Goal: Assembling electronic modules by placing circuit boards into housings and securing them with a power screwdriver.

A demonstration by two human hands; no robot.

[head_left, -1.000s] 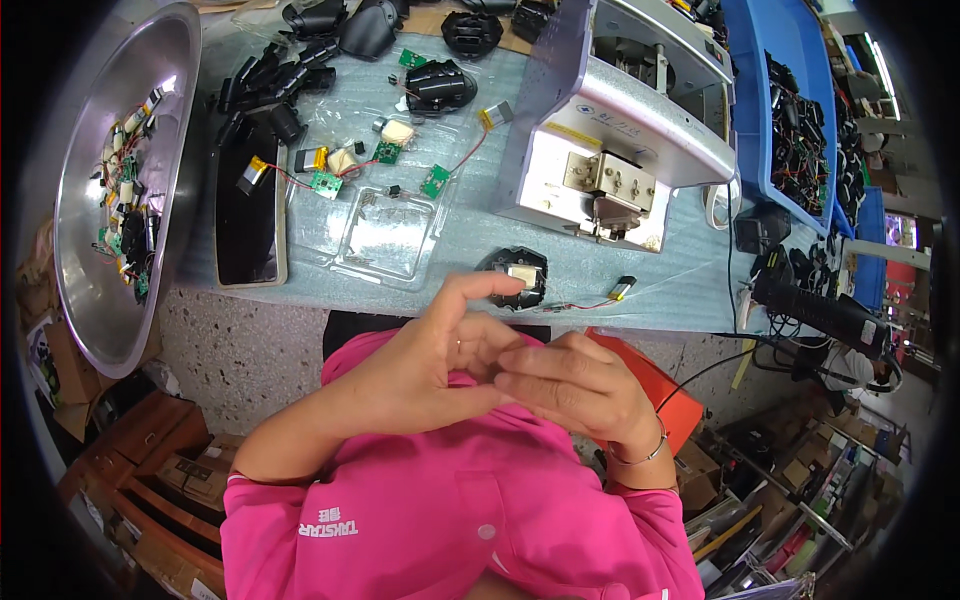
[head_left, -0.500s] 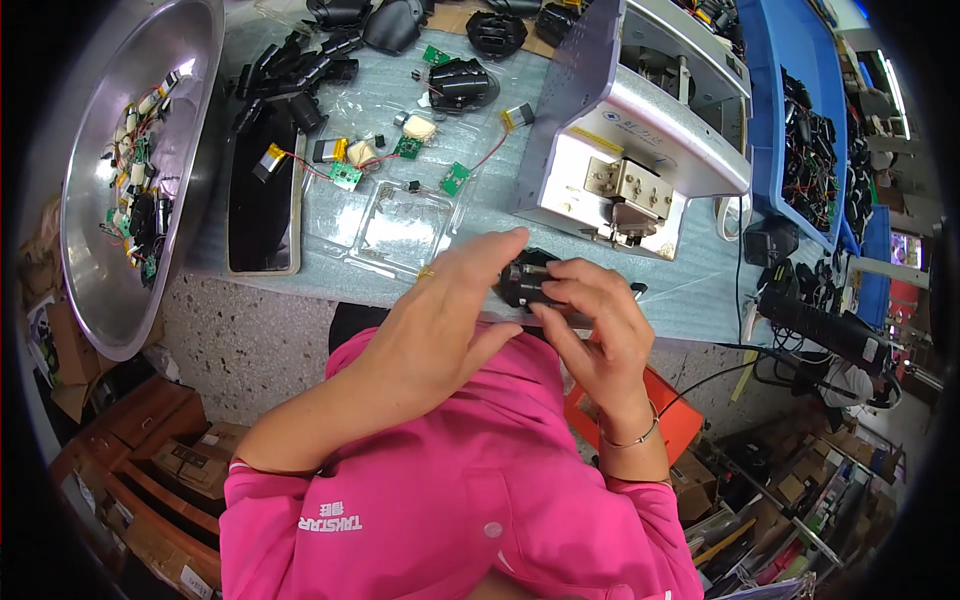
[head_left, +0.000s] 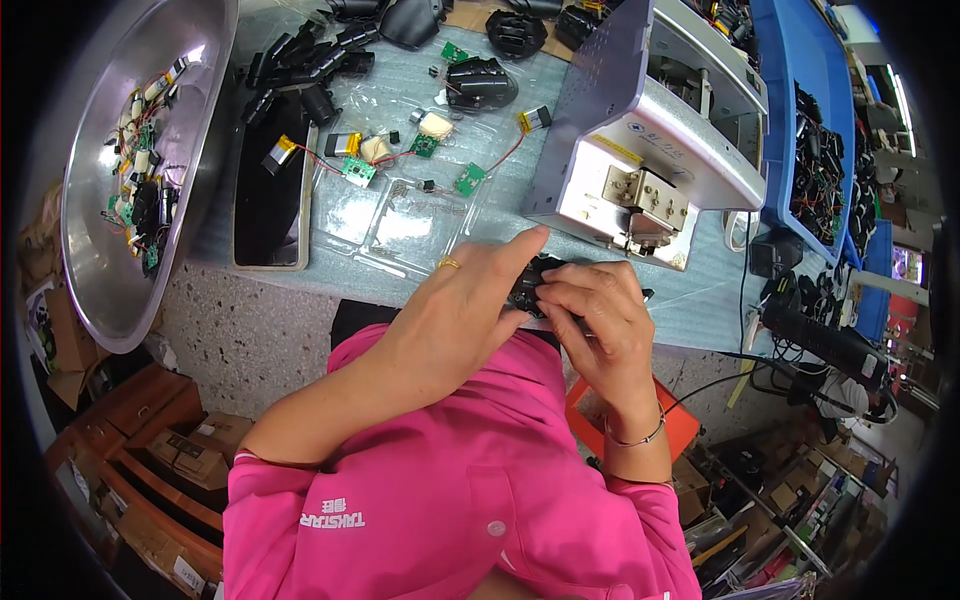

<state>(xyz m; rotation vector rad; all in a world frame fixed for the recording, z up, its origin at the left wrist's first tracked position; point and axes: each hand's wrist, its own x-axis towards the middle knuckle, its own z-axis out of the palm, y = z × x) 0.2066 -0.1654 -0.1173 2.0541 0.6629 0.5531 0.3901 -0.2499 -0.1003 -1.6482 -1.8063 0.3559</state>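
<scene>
Black housing: it sat between the two hands at the near edge of the surface [head_left: 695, 312]; the black housing [head_left: 528, 287] was partly covered by fingers, and whether it was lifted could not be told.
Left hand: the left hand [head_left: 462, 300] curved along the housing's left side, thumb below and forefinger stretched past it; most fingertips were hidden, so its grip could not be told. It wore a ring [head_left: 450, 262].
Right hand: the right hand [head_left: 607, 315] had its thumb and fingertips gathered on the housing's right side, clamped there; a bracelet [head_left: 640, 434] circled the wrist.
Machine: a grey metal machine [head_left: 660, 140] stood beyond the hands, toward the right part of the surface.
Clear tray: a clear plastic tray [head_left: 395, 250] lay left of the hands, near the surface's near edge.
Green boards: a green circuit board [head_left: 470, 178] joined by wire to a small battery [head_left: 534, 120] lay beyond the tray; another green board [head_left: 358, 172] lay farther left.
Dark panel: a dark rectangular panel [head_left: 268, 215] lay toward the left edge.
Metal bowl: a wide metal bowl [head_left: 95, 250] of wired parts stood at the left edge.
Far side: a heap of black pieces [head_left: 310, 62] and a black shell [head_left: 478, 85] lay toward the far edge.
Blue bin: a blue bin [head_left: 780, 100] of wired black parts stood at the right edge.
</scene>
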